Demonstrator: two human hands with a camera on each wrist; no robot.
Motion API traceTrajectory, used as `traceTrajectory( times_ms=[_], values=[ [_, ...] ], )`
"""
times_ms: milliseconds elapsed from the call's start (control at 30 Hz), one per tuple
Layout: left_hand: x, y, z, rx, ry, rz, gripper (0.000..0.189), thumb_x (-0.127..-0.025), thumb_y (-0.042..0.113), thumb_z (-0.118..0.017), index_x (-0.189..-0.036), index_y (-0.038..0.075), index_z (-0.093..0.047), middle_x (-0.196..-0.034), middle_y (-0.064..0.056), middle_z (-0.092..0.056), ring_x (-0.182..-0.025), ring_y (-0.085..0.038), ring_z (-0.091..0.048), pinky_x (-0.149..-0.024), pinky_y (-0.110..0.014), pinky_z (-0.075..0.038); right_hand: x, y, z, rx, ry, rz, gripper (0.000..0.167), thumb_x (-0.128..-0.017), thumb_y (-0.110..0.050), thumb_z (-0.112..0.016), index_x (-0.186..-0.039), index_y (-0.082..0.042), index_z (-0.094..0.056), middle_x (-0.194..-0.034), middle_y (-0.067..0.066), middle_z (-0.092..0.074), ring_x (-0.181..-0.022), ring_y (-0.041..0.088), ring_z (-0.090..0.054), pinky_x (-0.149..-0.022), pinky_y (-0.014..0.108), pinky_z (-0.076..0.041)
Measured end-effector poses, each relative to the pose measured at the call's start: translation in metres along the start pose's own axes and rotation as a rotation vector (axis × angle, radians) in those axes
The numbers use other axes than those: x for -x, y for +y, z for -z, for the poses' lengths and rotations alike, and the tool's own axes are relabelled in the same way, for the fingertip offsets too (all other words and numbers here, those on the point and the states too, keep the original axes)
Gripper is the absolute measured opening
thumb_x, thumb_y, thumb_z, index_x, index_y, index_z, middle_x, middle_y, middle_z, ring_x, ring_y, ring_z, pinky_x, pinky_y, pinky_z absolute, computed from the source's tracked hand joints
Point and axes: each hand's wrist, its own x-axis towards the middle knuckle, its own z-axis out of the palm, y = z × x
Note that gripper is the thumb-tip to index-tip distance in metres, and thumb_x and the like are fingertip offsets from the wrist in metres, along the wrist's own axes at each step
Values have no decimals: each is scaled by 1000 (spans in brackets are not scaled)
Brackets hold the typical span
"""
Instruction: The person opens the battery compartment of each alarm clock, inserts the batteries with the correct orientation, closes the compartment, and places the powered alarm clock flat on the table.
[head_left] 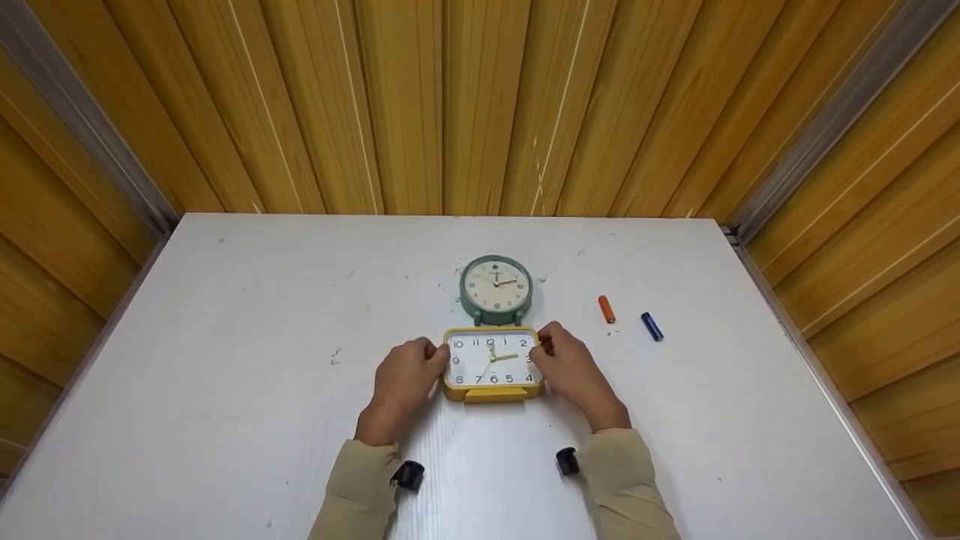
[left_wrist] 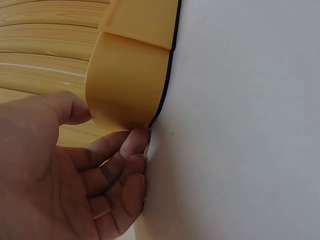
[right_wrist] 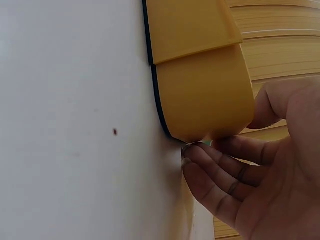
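A yellow rectangular alarm clock lies face up on the white table, its hands and numerals showing. My left hand grips its left side, thumb on the front rim. On the opposite side my right hand holds the frame in the same way. In the left wrist view the left hand has its thumb and fingers around the yellow casing. The right wrist view has the right hand at the casing's other end. Just above sits a round green clock, face up.
Right of the clocks lie an orange battery and a blue battery. The white table carries small dark marks. Wood-patterned panels stand behind it and at both sides.
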Motion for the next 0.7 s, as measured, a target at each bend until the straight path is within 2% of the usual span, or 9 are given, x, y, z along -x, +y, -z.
traceTrajectory(
  times_ms=[167,267,500,700],
  values=[
    [3,3,5,-15,-1,41,42,-105,37,-58,-79,8,-72,-66,1,-63,-59,-16,-54,-54,-30,-40,4,-2,3,25,-10,-2,27,-108,-23,-51,-125,-5,-61,-104,8,-65,-87,21,-59,-76,36,-51],
    [5,5,7,5,-14,61,43,-105,38,-58,-81,7,-74,-67,0,-64,-59,-16,-54,-53,-30,-40,5,-4,4,46,-10,15,25,-109,-21,-50,-121,-3,-62,-97,7,-64,-83,21,-59,-73,35,-50],
    [4,7,12,91,-76,120,42,-103,41,-63,-101,3,-80,-81,-4,-72,-72,-20,-62,-63,-33,-47,6,-1,5,28,-29,30,25,-112,-20,-48,-124,-3,-61,-99,8,-64,-85,21,-59,-73,35,-50],
    [3,8,15,205,-155,185,46,-101,46,-64,-102,2,-78,-87,-6,-73,-77,-23,-67,-67,-34,-48,5,3,8,22,-44,31,27,-113,-20,-44,-127,-4,-60,-106,8,-63,-92,22,-58,-79,38,-48]
  ],
)
